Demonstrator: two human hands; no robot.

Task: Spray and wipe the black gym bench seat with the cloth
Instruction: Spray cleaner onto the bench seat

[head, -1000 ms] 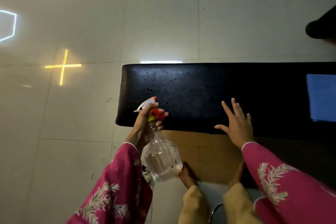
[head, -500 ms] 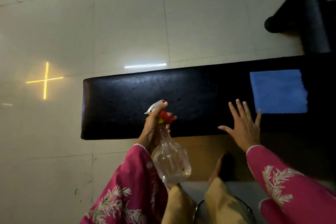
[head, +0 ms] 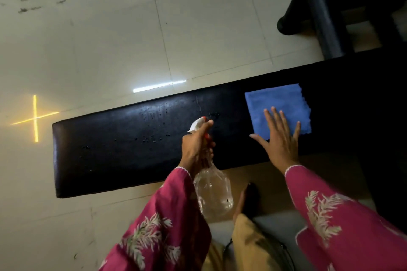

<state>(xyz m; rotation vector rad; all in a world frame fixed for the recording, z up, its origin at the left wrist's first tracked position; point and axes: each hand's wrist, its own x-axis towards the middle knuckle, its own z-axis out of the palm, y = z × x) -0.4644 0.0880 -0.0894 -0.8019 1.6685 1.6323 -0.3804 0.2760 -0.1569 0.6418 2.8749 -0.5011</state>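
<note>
The black gym bench seat [head: 123, 156] was seen lying across the view on a pale tiled floor [head: 99, 50]. Its left and middle parts were marked with small drops of liquid [head: 152, 137], so the spraying was judged to be done at least in part and the taking of the cloth for wiping to be the step in hand. The blue cloth [head: 277, 103] was laid flat on the right part of the seat, beside the wet zone and not on it. The clear spray bottle [head: 212, 193] was held over the near edge of the seat. The left hand [head: 196, 145] was closed round its neck, with the forefinger stretched along the white head; whether the trigger was pressed could not be told. The right hand [head: 279, 138] was placed over the near edge of the cloth with the fingers straight and spread; contact seemed probable but was not certain. For a good wipe, it was judged that the cloth should be pressed flat under the whole palm and drawn leftward through the drops in long overlapping strokes, up to the seat edges, with the bottle kept out of the path.
</note>
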